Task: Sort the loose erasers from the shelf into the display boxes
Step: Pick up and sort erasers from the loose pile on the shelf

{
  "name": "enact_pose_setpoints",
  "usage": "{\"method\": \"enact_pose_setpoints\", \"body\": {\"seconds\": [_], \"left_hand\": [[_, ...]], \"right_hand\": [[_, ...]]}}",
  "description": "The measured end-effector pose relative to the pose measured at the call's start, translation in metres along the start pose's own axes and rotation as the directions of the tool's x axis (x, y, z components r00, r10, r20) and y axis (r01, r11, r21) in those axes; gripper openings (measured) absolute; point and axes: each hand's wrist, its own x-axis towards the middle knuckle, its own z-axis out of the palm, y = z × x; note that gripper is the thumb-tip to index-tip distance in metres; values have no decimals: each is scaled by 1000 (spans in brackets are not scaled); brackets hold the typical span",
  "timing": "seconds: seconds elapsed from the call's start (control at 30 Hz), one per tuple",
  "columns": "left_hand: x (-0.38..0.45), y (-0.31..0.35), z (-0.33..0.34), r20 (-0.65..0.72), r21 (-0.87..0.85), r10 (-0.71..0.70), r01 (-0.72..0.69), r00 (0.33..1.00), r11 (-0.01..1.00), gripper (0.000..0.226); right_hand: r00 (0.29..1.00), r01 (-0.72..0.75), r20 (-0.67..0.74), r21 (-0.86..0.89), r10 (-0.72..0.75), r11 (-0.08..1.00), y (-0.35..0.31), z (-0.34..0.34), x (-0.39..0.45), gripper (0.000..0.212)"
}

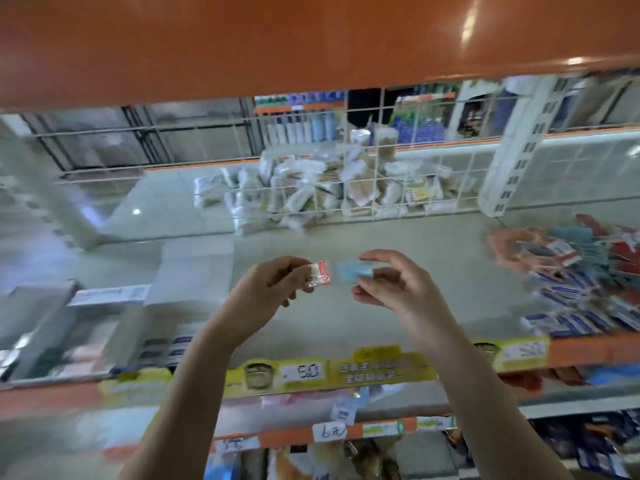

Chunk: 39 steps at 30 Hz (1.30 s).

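My left hand (266,289) is raised over the white shelf (329,320) and pinches a small wrapped eraser with a red and white sleeve (320,272). Beside it, my right hand (394,285) pinches a light blue eraser (355,270) between thumb and fingers. The two erasers sit almost end to end, a small gap between them. A heap of loose erasers in red, blue and teal wrappers (581,278) lies on the shelf at the right. White display boxes (187,271) stand on the shelf at the left. The picture is blurred by motion.
An orange shelf board (311,39) hangs overhead. A white wire grid (346,161) backs the shelf, with packets piled behind it (329,192). Yellow price labels (329,372) line the front edge. Lower shelves with goods show below.
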Motion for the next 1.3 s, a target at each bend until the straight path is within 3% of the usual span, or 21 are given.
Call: {"method": "enact_pose_setpoints", "body": {"seconds": [0.17,0.4,0.83,1.07,1.3], "left_hand": [[-25,-24,-56,-18,-18,-8,8,1000,1000,13],[-55,-56,-153,-33,130,-17,21,999,991,16],[-89,-126,-305,-83,278,17,7,996,961,15],[-89,-151,-328,-20,318,-9,15,1000,948,15],[-88,-157,-345,23,382,-63,49,998,923,10]], "right_hand": [[997,-10,70,-1,10,1000,9,54,8,24],[991,-6,129,-69,15,998,23,153,21,21],[962,-6,252,-376,109,926,45,308,59,15],[925,22,313,-614,218,789,55,344,77,11],[881,133,342,-842,326,523,65,369,96,19]]}}
